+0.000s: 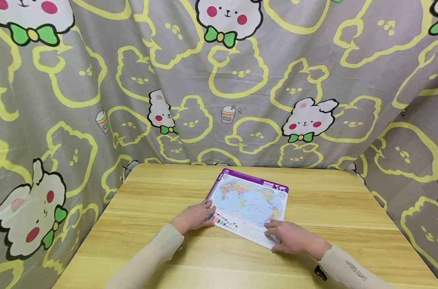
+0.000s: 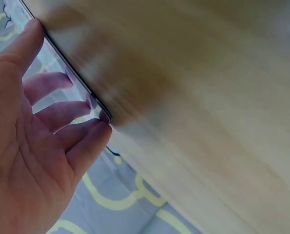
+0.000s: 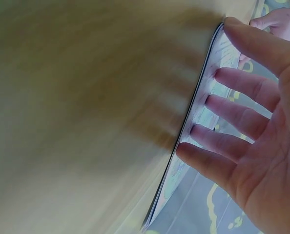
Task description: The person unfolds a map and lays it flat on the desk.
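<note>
In the head view, the left forearm (image 1: pixel 147 257), in a pale sleeve, is pointing toward 1 to 2 o'clock, and the left hand (image 1: pixel 194 216) is lying between 6 and 7 o'clock from centre. The right forearm (image 1: pixel 352 269), also in a pale sleeve, is pointing toward 10 o'clock; the right hand (image 1: pixel 293 236) is lying between 4 and 5. In the left wrist view, the left fingers (image 2: pixel 84 153) are bending slightly toward 2 o'clock, the left thumb (image 2: pixel 25 46) standing apart. In the right wrist view, the right fingers (image 3: pixel 240 117) are spreading nearly straight toward 10 o'clock.
</note>
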